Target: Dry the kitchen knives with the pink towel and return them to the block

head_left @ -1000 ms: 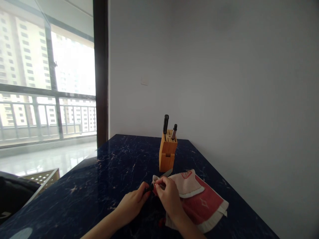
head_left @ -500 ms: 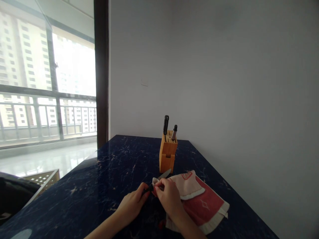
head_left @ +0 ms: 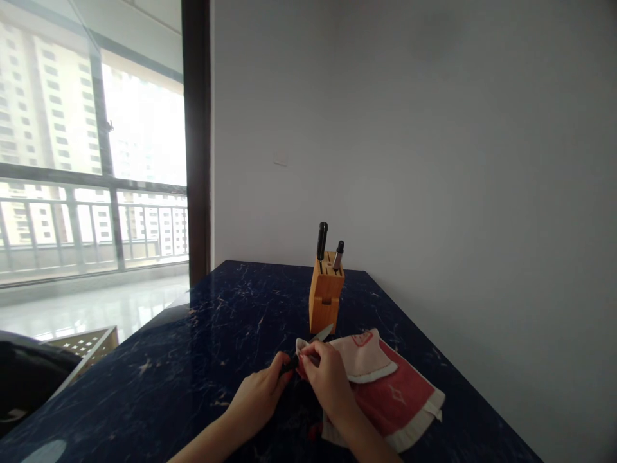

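Note:
My left hand (head_left: pixel 258 397) is closed round the black handle of a small knife (head_left: pixel 319 335), whose blade tip points toward the knife block. My right hand (head_left: pixel 328 379) pinches a fold of the red and cream cloth (head_left: pixel 385 392) around the blade near the handle. The rest of the cloth lies spread on the dark marble table (head_left: pixel 193 341) to the right of my hands. A wooden knife block (head_left: pixel 326 295) stands just beyond, with two black-handled tools in its slots.
A grey wall runs along the table's right and far sides. A large window with a dark frame (head_left: pixel 196 141) is on the left. A perforated beige box (head_left: pixel 84 344) and a dark object (head_left: pixel 24 379) sit low at the left.
Both hands stay on the knife and cloth with only slight shifts; the blade tip barely moved.

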`<state>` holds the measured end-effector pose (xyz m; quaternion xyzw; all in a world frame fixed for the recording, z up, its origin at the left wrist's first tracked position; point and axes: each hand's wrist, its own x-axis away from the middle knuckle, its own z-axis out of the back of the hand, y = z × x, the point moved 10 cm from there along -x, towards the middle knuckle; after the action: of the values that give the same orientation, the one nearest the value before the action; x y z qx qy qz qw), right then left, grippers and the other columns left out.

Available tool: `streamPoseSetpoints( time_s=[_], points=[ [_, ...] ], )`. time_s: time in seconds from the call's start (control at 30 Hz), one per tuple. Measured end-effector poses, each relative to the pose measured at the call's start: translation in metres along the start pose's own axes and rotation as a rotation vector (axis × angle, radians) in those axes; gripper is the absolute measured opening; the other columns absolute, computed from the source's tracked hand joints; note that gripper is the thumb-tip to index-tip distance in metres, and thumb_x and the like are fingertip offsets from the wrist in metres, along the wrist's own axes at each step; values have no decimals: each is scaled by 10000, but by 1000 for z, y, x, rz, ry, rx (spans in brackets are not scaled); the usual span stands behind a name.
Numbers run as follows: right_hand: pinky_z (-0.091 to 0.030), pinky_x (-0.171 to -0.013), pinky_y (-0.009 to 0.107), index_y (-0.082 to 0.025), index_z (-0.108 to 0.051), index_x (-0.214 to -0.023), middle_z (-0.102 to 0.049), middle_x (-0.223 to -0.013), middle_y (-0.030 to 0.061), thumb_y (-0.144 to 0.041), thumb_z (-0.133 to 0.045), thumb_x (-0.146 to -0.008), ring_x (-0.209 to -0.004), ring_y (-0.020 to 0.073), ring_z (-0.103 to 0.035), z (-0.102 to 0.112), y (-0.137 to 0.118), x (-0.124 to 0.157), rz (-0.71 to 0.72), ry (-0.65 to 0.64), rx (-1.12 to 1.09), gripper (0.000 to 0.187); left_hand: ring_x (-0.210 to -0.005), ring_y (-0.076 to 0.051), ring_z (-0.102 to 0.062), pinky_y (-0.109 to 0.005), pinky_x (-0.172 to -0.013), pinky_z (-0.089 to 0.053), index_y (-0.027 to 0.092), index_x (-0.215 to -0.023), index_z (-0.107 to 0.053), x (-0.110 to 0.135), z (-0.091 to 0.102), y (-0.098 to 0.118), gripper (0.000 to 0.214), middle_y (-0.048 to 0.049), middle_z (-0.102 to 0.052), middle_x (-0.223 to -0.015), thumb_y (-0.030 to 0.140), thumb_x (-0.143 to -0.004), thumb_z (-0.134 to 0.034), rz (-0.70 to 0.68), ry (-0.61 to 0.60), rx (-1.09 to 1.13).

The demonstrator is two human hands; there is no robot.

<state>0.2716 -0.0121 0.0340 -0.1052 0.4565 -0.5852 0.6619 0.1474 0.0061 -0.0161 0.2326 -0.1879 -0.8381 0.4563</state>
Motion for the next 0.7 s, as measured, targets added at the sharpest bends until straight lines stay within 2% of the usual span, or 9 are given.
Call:
streamPoseSetpoints(
  time_s=[0.17,0.3,0.47,0.6,0.7],
  points=[
    [-426,-684,261,-196,-598,-683,-647,-728,40,-188,-496,-728,-742,187,-600,-5,3,0,-27,-41,-53,112,-876,-167,-629,-223,-713,-415,266,-1023,-388,0,0,-2,184,6,-657,-956,344,-894,-282,39,-24,-5],
    [-430,-694,263,-191,-591,-685,-650,-759,52,-183,-490,-737,-768,188,-601,-2,0,1,-8,5,-69,114,-936,-173,-610,-229,-741,-410,266,-1072,-378,0,-1,1,214,-5,-636,-1045,340,-894,-285,0,-17,-32],
    [-430,-680,263,-186,-576,-642,-642,-698,45,-179,-490,-736,-715,182,-603,-7,1,1,-5,-22,-50,128,-897,-170,-623,-224,-717,-409,260,-1033,-399,1,-3,0,197,-1,-652,-987,336,-899,-276,-4,-29,-31],
    [-428,-698,262,-189,-583,-678,-652,-742,44,-178,-488,-735,-756,184,-608,-6,4,0,12,2,-66,111,-926,-177,-613,-231,-728,-412,255,-1065,-386,1,-3,3,217,-16,-644,-1019,333,-903,-265,-22,-33,-54],
    [-432,-682,266,-189,-578,-652,-648,-697,39,-182,-507,-721,-725,189,-612,-9,7,0,-1,-25,-49,99,-941,-184,-607,-238,-739,-412,243,-1062,-389,1,-3,5,220,-29,-643,-1022,322,-904,-258,-44,-40,-61]
  ],
)
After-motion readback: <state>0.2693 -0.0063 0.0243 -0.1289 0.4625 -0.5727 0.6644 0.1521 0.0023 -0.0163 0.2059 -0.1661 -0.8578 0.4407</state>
